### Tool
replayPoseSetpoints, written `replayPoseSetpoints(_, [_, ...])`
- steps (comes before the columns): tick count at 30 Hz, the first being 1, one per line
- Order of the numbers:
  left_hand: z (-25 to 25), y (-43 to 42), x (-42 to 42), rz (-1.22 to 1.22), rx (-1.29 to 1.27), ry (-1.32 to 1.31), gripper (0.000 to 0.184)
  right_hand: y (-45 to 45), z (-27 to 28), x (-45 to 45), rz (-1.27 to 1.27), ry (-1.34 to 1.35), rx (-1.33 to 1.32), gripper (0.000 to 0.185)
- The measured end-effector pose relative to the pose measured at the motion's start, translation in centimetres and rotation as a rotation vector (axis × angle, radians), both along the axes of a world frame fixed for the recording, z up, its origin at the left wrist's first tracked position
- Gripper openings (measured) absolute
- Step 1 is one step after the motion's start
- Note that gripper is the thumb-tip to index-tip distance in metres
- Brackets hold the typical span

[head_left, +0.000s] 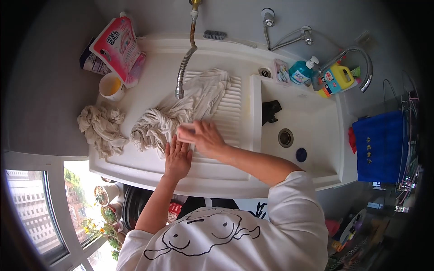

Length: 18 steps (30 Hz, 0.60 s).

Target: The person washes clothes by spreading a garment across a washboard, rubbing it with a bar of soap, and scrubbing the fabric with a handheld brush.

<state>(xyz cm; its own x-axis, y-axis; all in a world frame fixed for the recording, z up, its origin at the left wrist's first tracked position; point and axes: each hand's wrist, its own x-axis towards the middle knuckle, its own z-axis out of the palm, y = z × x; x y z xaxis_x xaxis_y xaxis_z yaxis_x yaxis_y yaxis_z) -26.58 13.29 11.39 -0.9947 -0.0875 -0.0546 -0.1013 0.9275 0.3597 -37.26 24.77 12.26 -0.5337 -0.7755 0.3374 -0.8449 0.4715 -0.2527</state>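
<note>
A light, wrinkled cloth (190, 101) lies across the ribbed washboard (231, 106) of the white sink counter. My left hand (178, 159) rests flat on the cloth's near edge, fingers stretched out. Just to its right, my right hand (207, 139) is wrapped round a pinkish block (186, 133), which touches or hovers just over the cloth; blur hides which. A second bunched cloth (101, 130) sits at the counter's left end.
A metal spout (180, 79) hangs over the cloth. A white cup (111, 86) and pink detergent pouch (118, 49) stand at the back left. The basin (312, 119) holds a black object (270, 112). Bottles (302, 71) and a curved faucet (368, 67) are behind it.
</note>
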Motion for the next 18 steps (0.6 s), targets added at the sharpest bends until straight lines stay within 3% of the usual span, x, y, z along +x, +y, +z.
replayPoseSetpoints(2, [-0.3,0.1,-0.2,0.014,-0.021,-0.033,0.050,0.9,0.2,-1.6,0.098,0.012,0.083,0.059])
replayPoseSetpoints(4, [0.7,0.2,-0.1,-0.005,0.024,-0.011,0.050,4.4,-2.7,-10.5,-0.198,0.126,0.096,0.059])
replayPoseSetpoints(6, [0.6,0.1,-0.2,0.002,0.029,-0.004,0.050,7.5,0.5,-16.1,-0.685,-0.057,0.227,0.046])
replayPoseSetpoints(7, [0.6,0.1,-0.2,0.000,0.026,-0.002,0.050,7.2,0.8,-15.7,-0.683,-0.057,0.228,0.046])
replayPoseSetpoints(10, [0.7,0.1,-0.2,-0.012,0.013,-0.012,0.050,3.7,1.1,-11.0,-0.430,0.113,0.105,0.040])
replayPoseSetpoints(11, [0.7,0.2,-0.2,-0.001,0.010,-0.021,0.050,2.4,1.8,-6.7,-0.255,0.035,0.205,0.043])
replayPoseSetpoints(12, [0.4,0.2,-0.2,-0.002,0.012,-0.016,0.050,1.8,0.3,-3.1,-0.032,0.057,0.103,0.056])
replayPoseSetpoints(14, [-0.5,-0.1,-0.1,0.014,0.014,-0.011,0.050,2.0,0.2,-1.0,0.130,0.063,-0.020,0.055])
replayPoseSetpoints(16, [0.5,0.1,-0.1,-0.001,0.007,-0.008,0.050,4.5,-0.7,-8.3,-0.206,-0.072,0.255,0.059])
replayPoseSetpoints(17, [0.5,0.2,0.0,-0.004,0.015,-0.001,0.050,5.6,0.0,-11.8,-0.508,-0.220,0.265,0.061])
replayPoseSetpoints(18, [0.7,0.1,-0.2,-0.004,0.021,0.014,0.050,6.7,0.6,-14.0,-0.627,-0.207,0.267,0.059])
